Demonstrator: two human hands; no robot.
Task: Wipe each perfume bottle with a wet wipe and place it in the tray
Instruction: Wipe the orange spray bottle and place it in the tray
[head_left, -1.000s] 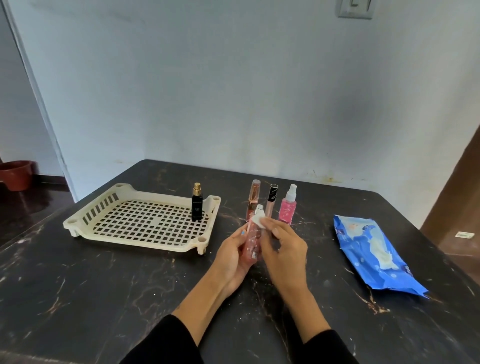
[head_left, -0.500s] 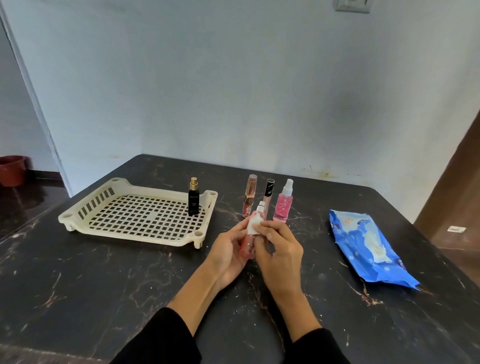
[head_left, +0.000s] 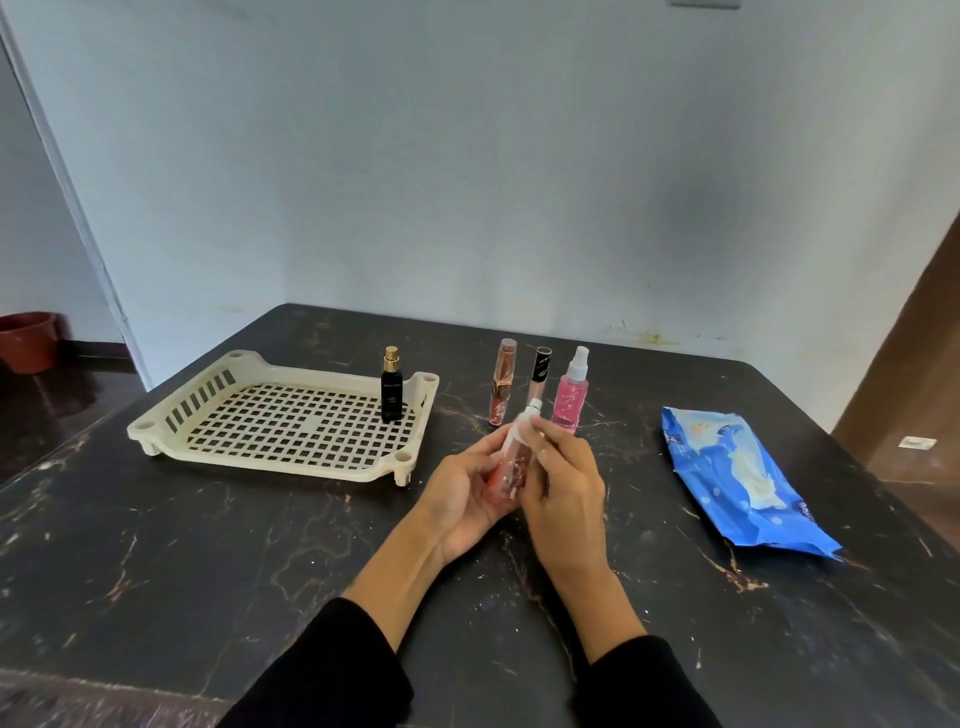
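One bottle (head_left: 392, 389) in tray (head_left: 218, 451); three more (head_left: 535, 387) waiting.
Left hand (head_left: 462, 499) gripping peach bottle (head_left: 511, 465), right hand (head_left: 563, 483) pinching wipe (head_left: 527, 423) at its neck.

Your tray (head_left: 156, 439) is sitting toward the surface's (head_left: 156, 571) left edge, one bottle (head_left: 391, 387) standing in its far-right corner; the wipes pack (head_left: 743, 480) is lying toward the right edge.

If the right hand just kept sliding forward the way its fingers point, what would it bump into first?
Probably the pink spray bottle standing just beyond the right hand, which grips a wipe against the held bottle. Depth is hard to judge; it might instead clip the slim black-capped tube beside it.
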